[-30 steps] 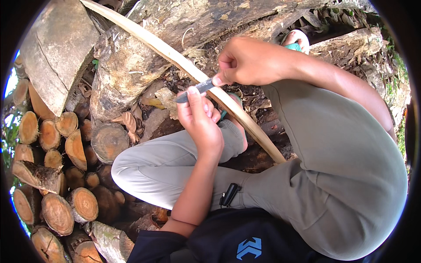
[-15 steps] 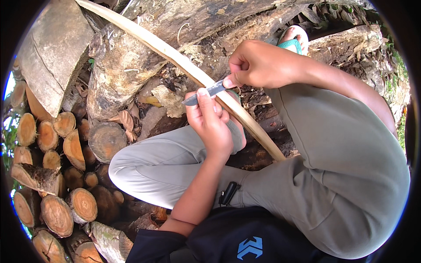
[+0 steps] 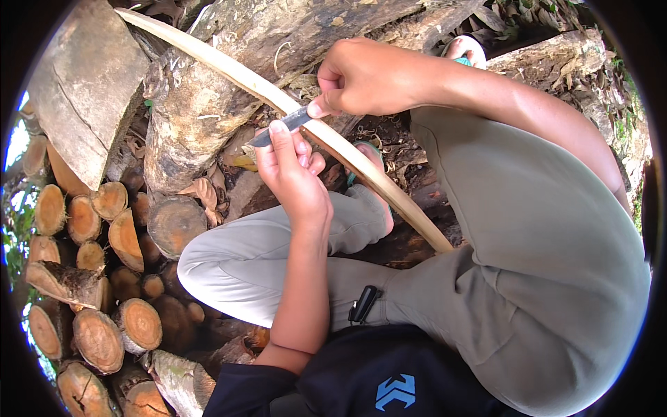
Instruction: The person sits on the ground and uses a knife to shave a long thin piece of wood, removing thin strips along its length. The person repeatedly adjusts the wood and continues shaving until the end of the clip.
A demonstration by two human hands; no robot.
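Note:
A long, pale, gently bowed strip of wood [image 3: 375, 178] runs slantwise from the far left down to my lap. Across its upper face lies a short dark metal blade [image 3: 294, 119], with its pointed end at the left. My left hand [image 3: 297, 182] pinches the blade near that point, thumb on top and fingers curled below. At the other end, my right hand [image 3: 367, 78] grips the blade between thumb and bent fingers. Whether the blade has a handle inside the right hand is hidden.
Thick barked logs [image 3: 187, 149] lie beyond the strip, with dry leaves and shavings between them. Cut round logs [image 3: 97, 340] are stacked at the left below a broad slab of wood [image 3: 83, 90]. My bent legs [image 3: 528, 229] frame the strip's near end.
Both hands and the blade have moved together along the strip, away from me and to the left. The strip itself has stayed almost where it was.

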